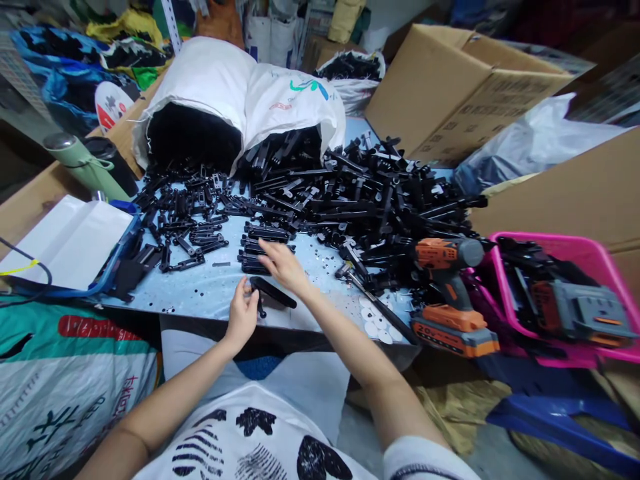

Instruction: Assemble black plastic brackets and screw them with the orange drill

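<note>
At the table's front edge, my left hand [243, 312] is closed, its thumb and fingers pinching the near end of a long black plastic bar [275, 292]. A small black link [261, 308] hangs down at that same end. My right hand [284, 268] reaches over a row of stacked black bars [257, 252], fingers stretched out and apart, with nothing visible in them. Left of that row lie many small black links [203, 233], some laid side by side.
A heap of black parts [350, 193] spills from white sacks [210, 73]. On the right are a hammer [377, 303], an orange cordless drill [453, 293] and a pink basket [613, 280]. Paper [67, 243] lies over a blue tray at left, near a green bottle [80, 160].
</note>
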Action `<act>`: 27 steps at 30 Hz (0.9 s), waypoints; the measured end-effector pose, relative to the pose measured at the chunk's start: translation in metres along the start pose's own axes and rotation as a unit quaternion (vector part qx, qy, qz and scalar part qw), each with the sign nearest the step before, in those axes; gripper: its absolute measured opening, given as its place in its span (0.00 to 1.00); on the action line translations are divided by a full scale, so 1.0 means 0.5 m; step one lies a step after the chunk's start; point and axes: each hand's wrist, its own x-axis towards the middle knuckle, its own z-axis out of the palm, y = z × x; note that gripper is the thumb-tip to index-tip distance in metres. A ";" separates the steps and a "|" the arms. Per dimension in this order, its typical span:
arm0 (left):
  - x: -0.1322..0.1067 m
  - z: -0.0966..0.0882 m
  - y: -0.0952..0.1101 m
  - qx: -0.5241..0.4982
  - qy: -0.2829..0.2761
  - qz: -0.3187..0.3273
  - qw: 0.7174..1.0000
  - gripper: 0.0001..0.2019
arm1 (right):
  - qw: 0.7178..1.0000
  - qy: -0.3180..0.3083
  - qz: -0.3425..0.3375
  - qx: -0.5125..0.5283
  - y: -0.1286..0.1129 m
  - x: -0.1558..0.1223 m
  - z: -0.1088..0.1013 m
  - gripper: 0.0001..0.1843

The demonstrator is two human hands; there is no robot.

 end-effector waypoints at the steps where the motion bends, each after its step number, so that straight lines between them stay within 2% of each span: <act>1: -0.007 -0.003 -0.003 0.056 0.001 0.017 0.998 0.27 | 0.999 0.013 -0.006 -0.050 0.019 0.051 -0.003 0.25; 3: -0.009 -0.010 0.002 0.179 -0.007 0.095 0.979 0.29 | 0.988 0.011 -0.002 -0.156 0.054 0.152 -0.006 0.25; 4: -0.004 -0.011 0.009 0.230 -0.028 0.147 0.962 0.28 | 0.979 -0.005 0.008 -0.203 0.067 0.197 -0.005 0.25; 6: 0.017 -0.008 0.023 0.298 -0.118 0.253 0.913 0.25 | 0.961 -0.052 0.024 -0.271 0.080 0.266 -0.004 0.24; 8: 0.044 0.002 0.029 0.337 -0.223 0.334 0.852 0.20 | 0.949 -0.088 0.029 -0.301 0.078 0.299 -0.006 0.19; 10: 0.067 0.014 0.027 0.362 -0.292 0.374 0.803 0.17 | 0.946 -0.087 0.021 -0.313 0.067 0.292 -0.016 0.15; 12: 0.080 0.019 0.019 0.381 -0.312 0.380 0.783 0.16 | 0.945 -0.073 0.018 -0.318 0.055 0.248 -0.035 0.14; 14: 0.083 0.016 0.014 0.400 -0.304 0.360 0.786 0.16 | 0.950 -0.073 0.023 -0.301 0.046 0.172 -0.063 0.13; 17: 0.085 0.001 0.017 0.415 -0.297 0.311 0.802 0.16 | 0.968 -0.097 0.017 -0.233 0.040 0.021 -0.108 0.14; 20: 0.095 -0.009 0.027 0.388 -0.328 0.283 0.814 0.15 | 0.973 -0.174 -0.006 -0.154 0.033 -0.130 -0.132 0.14; 23: 0.108 -0.008 0.039 0.356 -0.370 0.281 0.811 0.15 | 0.964 -0.237 -0.021 -0.121 0.027 -0.232 -0.117 0.17; 25: 0.112 -0.003 0.047 0.355 -0.384 0.281 0.805 0.15 | 0.962 -0.232 -0.030 -0.140 0.027 -0.263 -0.089 0.19; 27: 0.111 0.002 0.053 0.363 -0.386 0.276 0.802 0.15 | 0.962 -0.211 -0.037 -0.167 0.031 -0.271 -0.060 0.19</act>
